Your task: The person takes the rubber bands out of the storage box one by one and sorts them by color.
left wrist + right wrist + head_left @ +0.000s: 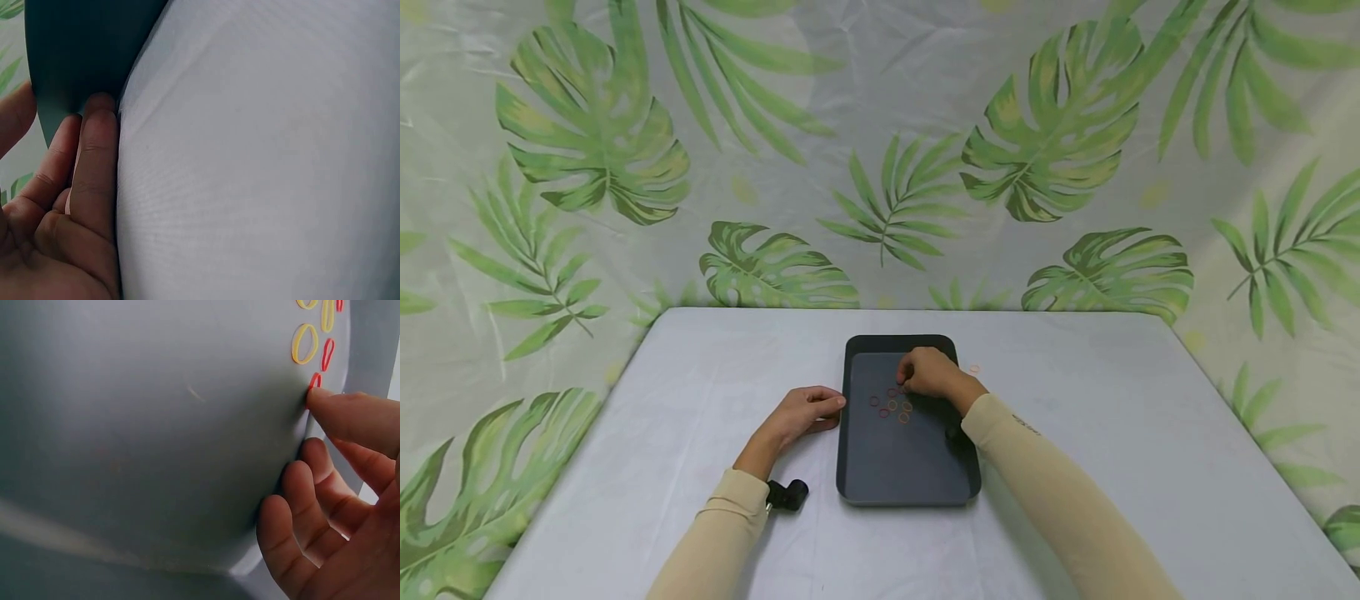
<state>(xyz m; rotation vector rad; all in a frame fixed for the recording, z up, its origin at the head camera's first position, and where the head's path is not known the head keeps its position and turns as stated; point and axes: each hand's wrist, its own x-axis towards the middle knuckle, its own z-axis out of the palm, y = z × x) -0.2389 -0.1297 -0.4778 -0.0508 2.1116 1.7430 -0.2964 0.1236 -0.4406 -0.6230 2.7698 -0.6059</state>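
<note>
A dark grey tray (910, 475) lies on the table, with several small red and yellow-orange rubber bands (904, 417) grouped on its floor. My right hand (931, 372) reaches over the tray's right wall, its thumb and fingertips down at a red rubber band (315, 380). The thumb covers part of that band, and the index fingertip is hidden behind it. Yellow (305, 344) and red bands lie just beyond in the right wrist view. My left hand (805, 411) is at the tray's left side, its extended fingers (97, 150) touching the outer wall and the thumb by the rim.
One orange rubber band (974, 367) lies on the white-covered table (1075, 400), right of the tray. A small black camera (788, 495) is strapped to the left wrist. Leaf-printed cloth (895, 167) hangs behind the table and along its sides.
</note>
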